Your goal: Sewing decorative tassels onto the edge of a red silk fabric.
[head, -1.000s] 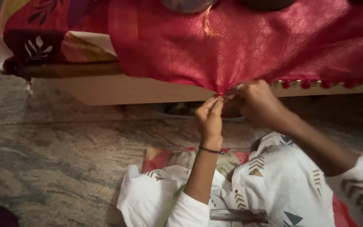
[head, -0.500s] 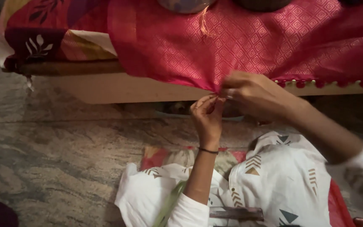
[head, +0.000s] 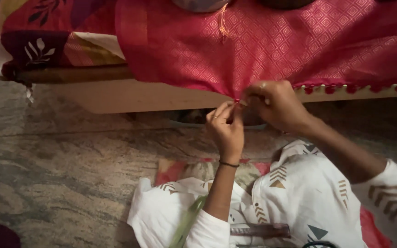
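Left hand [head: 226,126] pinching the pink cloth [head: 272,43] at its hanging edge | right hand [head: 274,103] clenched on the same edge beside it, fingertips hidden | cloth top cut off by frame | bare stone floor [head: 60,174] open at left
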